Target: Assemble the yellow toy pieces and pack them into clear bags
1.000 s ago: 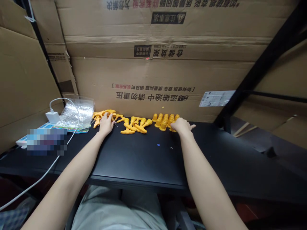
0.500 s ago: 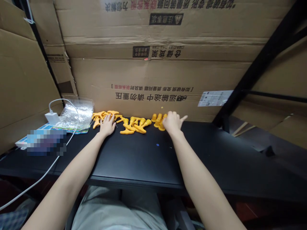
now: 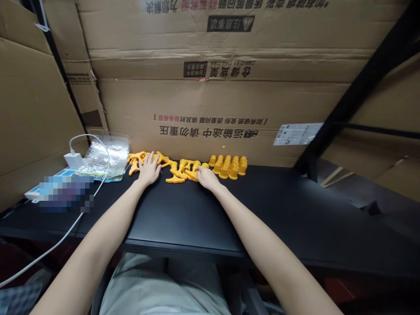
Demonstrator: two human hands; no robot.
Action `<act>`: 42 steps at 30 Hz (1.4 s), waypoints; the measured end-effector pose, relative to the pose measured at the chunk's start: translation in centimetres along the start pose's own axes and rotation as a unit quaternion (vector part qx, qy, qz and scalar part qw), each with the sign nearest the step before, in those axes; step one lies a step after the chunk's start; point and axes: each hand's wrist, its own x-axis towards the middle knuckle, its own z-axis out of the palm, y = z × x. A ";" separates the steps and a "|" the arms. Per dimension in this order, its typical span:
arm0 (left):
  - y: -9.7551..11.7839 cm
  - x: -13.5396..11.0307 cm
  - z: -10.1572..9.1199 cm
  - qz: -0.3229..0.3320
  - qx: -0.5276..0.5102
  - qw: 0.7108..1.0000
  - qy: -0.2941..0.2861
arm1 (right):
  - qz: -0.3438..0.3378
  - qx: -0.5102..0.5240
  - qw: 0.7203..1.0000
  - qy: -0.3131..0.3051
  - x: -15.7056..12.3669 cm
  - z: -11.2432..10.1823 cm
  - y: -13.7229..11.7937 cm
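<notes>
Reaching far across the black tabletop (image 3: 183, 218) with both bare arms. Lying palm-down with the left hand (image 3: 148, 169) on the left heap of yellow T-shaped pieces (image 3: 136, 158), at the back edge against the cardboard wall (image 3: 210, 105); fingers straight and spread, closed on nothing. Resting with the right hand (image 3: 205, 176) on the middle heap (image 3: 179, 171) of the same pieces, fingers bent down over one at the heap's right end; cannot tell whether gripped or only touched, fingertips hidden behind the knuckles.

Just right of that hand, standing upright in a tight cluster close to the cardboard, small yellow cones (image 3: 230, 166), untouched. Left of the left hand, just beside the first heap, a crumpled clear plastic bag (image 3: 106, 155) on a colourful printed sheet (image 3: 98, 177). Further left, a white charger (image 3: 74, 159) with a white cable (image 3: 52, 247) looping over the bag and running off the near edge of the tabletop. On the cardboard to the right, a white label (image 3: 297, 134), beside a slanting black post (image 3: 354, 87). Below the near edge, light trousers (image 3: 157, 284).
</notes>
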 end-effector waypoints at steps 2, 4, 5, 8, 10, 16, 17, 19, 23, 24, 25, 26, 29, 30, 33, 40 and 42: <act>0.5 0.0 -0.4 0.023 -0.006 0.999 0.021 | -0.017 0.022 1.000 0.000 0.4 0.2 1.1; 1.0 -0.1 -0.8 0.049 -0.014 0.998 0.036 | -0.031 0.009 0.999 0.015 0.7 0.3 2.1; 1.3 -0.2 -1.1 0.064 -0.018 0.997 0.042 | -0.042 -0.006 0.999 0.028 0.7 0.4 2.5; 2.2 -0.4 -1.8 0.111 -0.023 0.992 0.054 | -0.097 -0.056 0.992 0.065 0.6 0.2 3.4; 2.8 -0.6 -2.3 0.146 -0.027 0.987 0.060 | -0.141 -0.079 0.983 0.085 0.4 0.0 3.3; 4.9 -1.5 -3.7 0.255 -0.046 0.965 0.042 | -0.212 -0.130 0.958 0.143 -0.1 -1.7 0.3; 5.3 -1.6 -3.7 0.257 -0.045 0.965 0.037 | -0.220 -0.139 0.953 0.153 -0.3 -2.0 -0.4; 5.9 -1.8 -3.6 0.240 -0.038 0.969 0.035 | -0.236 -0.148 0.945 0.171 -0.7 -2.6 -1.6; 6.1 -1.7 -3.3 0.179 -0.010 0.983 0.042 | -0.249 -0.135 0.942 0.180 -1.3 -3.2 -3.3; 6.0 -1.6 -3.3 0.166 -0.003 0.985 0.042 | -0.246 -0.130 0.944 0.176 -1.4 -3.2 -3.5; 5.8 -1.5 -3.4 0.154 0.001 0.987 0.044 | -0.242 -0.125 0.947 0.172 -1.4 -3.1 -3.6; 5.7 -1.4 -3.4 0.144 0.003 0.988 0.047 | -0.236 -0.120 0.950 0.167 -1.4 -3.0 -3.7; 5.2 -1.3 -3.5 0.135 -0.005 0.989 0.052 | -0.219 -0.123 0.957 0.146 -1.4 -2.7 -3.5; 5.1 -1.2 -3.5 0.137 -0.010 0.989 0.049 | -0.217 -0.129 0.958 0.138 -1.3 -2.7 -3.5; 5.1 -1.2 -3.3 0.148 -0.026 0.988 0.030 | -0.211 -0.144 0.957 0.138 -1.3 -2.9 -3.5; 5.0 -1.3 -3.6 0.116 -0.025 0.993 0.024 | -0.232 -0.086 0.957 0.151 -1.4 -3.4 -3.1; 4.9 -1.3 -3.7 0.119 -0.021 0.992 0.029 | -0.246 -0.073 0.957 0.135 -1.5 -3.2 -3.0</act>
